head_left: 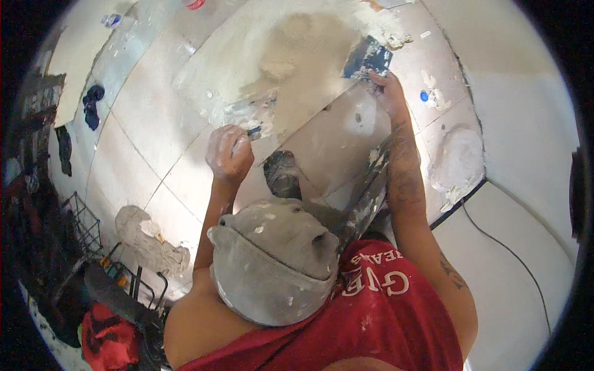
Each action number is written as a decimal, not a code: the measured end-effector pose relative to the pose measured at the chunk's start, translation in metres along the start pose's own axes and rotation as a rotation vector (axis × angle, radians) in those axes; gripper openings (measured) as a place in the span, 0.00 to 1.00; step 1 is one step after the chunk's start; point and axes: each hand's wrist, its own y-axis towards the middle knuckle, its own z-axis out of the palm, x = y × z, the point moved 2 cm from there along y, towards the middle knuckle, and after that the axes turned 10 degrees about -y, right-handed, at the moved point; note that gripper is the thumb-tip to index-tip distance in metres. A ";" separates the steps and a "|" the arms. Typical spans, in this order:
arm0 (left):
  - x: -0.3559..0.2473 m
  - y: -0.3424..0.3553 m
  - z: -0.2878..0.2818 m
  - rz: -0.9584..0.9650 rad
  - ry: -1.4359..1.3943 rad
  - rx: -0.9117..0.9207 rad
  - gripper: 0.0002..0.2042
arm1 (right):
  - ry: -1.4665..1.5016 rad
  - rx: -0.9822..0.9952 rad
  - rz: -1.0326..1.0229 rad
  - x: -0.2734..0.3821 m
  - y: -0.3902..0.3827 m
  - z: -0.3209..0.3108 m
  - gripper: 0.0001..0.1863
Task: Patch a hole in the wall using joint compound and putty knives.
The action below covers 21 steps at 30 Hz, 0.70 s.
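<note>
My left hand [230, 151], coated in pale plaster, is closed round the handle of a putty knife [255, 132]. A smeared, greyish patch lies just beyond it, and I cannot tell the blade's edge from the plaster there. Farther out on the right, my right hand [388, 91] grips the near edge of a dark flat scraper blade [367, 59] spotted with white plaster. Between and beyond both hands a spread of pale plaster [232, 62] covers the floor, with a damp tan patch [303, 46] on it. The scraper touches or hovers over its right edge; I cannot tell which.
Large floor tiles [139, 133] surround the plaster. A rounded grey cloth shape [272, 266] and a dark shoe [283, 175] are close to me. Right: a blue cap [424, 96], dried plaster [456, 161], a cable [513, 247]. Left: a wire rack [83, 226], a grey rag [148, 238], a red bag [110, 337].
</note>
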 end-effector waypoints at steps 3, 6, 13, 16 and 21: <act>0.003 0.006 0.004 -0.255 -0.060 -0.090 0.08 | 0.078 0.019 -0.060 -0.005 0.002 -0.003 0.10; 0.009 0.010 0.007 -0.488 -0.223 -0.264 0.09 | 0.237 0.121 -0.044 -0.004 -0.001 0.001 0.09; 0.031 0.032 0.030 -0.700 -0.305 -0.232 0.06 | -0.098 0.028 -0.047 0.026 -0.013 0.017 0.11; 0.029 0.056 0.056 -0.340 -0.311 0.011 0.05 | -0.225 0.052 -0.282 0.052 -0.018 0.038 0.12; 0.021 0.092 0.098 -0.236 -0.384 -0.014 0.07 | -0.244 0.058 -0.324 0.093 -0.014 0.075 0.14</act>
